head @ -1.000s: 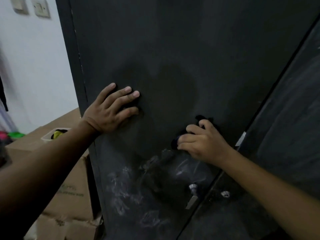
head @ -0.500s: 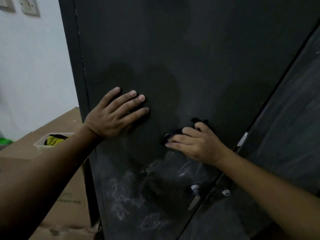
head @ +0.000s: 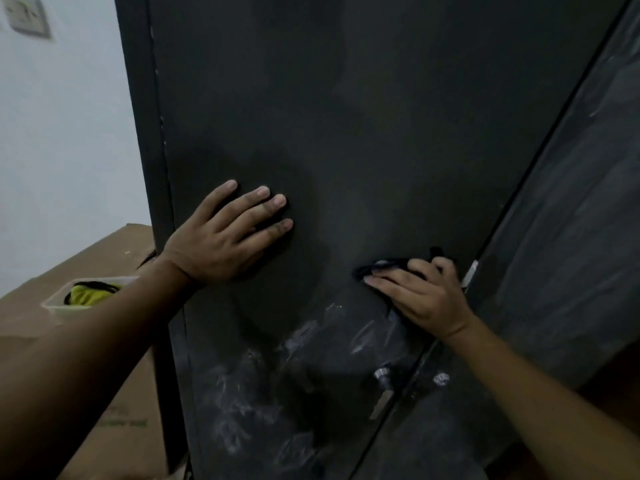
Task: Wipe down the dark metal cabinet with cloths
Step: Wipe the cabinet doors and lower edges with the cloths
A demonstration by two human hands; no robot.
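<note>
The left hand (head: 221,239) is lying flat on the dark cabinet (head: 346,116); the right hand (head: 420,296) is pressing a dark cloth (head: 384,265) against it.

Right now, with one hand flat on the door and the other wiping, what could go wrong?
The cloth is bunched small under the right hand, so bare fingers may smear the door. The white smears below sit beside the metal handle, where the cloth could snag.
</note>
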